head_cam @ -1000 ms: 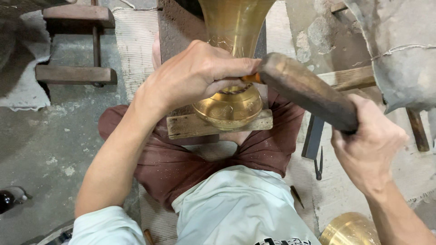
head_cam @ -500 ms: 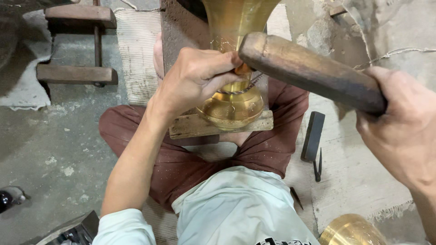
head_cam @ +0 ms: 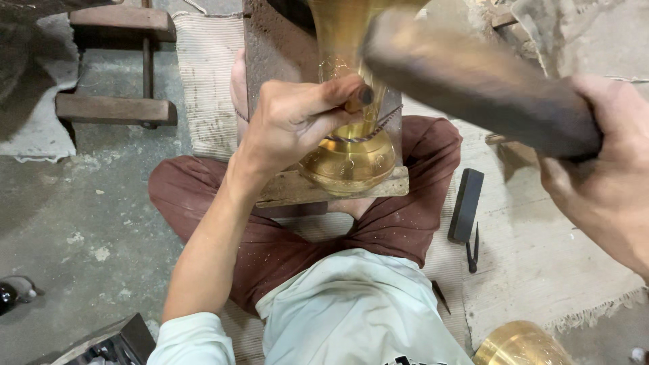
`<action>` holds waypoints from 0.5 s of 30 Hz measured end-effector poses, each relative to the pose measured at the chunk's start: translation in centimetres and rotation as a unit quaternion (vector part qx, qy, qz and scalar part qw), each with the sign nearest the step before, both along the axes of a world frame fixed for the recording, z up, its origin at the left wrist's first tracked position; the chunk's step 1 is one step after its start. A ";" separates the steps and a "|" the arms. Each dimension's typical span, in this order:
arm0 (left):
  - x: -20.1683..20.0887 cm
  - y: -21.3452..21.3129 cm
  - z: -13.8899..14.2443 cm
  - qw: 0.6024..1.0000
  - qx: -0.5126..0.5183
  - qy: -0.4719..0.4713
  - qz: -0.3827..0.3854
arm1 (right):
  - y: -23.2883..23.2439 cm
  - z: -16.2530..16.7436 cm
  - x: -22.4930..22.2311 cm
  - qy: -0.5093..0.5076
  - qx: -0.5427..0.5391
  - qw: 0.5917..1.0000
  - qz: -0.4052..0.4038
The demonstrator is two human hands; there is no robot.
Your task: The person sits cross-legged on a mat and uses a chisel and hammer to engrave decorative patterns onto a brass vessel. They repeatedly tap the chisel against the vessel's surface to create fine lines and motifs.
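Up goes the wooden mallet since the picture before: it was lower and close to the brass vase, and now it is raised high, big and a little blurry, across the top right of the view. Its thick head points to the left and hangs above the left hand.

From the head camera, the right hand is closed tight around the mallet's handle at the right edge. Fingers wrap all the way round it.

At the middle, the left hand is curled shut. It pinches a small dark punch between the thumb and the fingers, and the hand rests against the brass vase. I cannot tell where the tip of the punch touches, because the fingers hide it.

That shiny vase stands in the middle, just past the person's crossed legs. Its round belly sits on a flat wooden block, and its neck goes up and out of the top of the picture. A thin string runs round the belly.

To the right, a dark flat bar lies on the pale mat. Near the bottom right, part of another brass piece shows. Far left, a low wooden stool stands on the grey floor.
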State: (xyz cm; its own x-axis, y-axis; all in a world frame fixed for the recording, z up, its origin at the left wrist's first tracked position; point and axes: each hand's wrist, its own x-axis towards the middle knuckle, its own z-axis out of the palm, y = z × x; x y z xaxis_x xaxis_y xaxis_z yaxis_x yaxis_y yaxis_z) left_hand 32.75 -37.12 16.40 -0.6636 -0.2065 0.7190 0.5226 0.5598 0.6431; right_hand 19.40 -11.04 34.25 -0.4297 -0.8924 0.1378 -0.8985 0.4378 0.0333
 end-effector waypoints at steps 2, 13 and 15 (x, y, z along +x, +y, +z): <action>-0.1 0.3 -0.2 1.000 0.018 0.006 0.014 | -0.3 0.3 0.1 0.017 0.024 0.999 0.021; 0.0 0.0 -0.4 1.000 0.010 -0.003 -0.011 | -0.5 0.6 0.1 0.043 -0.010 0.998 0.036; 0.1 0.0 -0.2 1.000 0.005 0.001 -0.010 | -0.1 0.2 0.1 -0.055 -0.046 0.997 0.001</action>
State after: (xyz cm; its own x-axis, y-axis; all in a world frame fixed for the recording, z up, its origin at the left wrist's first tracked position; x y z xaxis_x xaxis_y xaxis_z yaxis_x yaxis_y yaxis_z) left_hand 32.81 -37.10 16.17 -0.6663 -0.1996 0.7184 0.5355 0.5424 0.6474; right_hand 19.50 -11.13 34.48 -0.4459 -0.8785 0.1718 -0.8949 0.4334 -0.1066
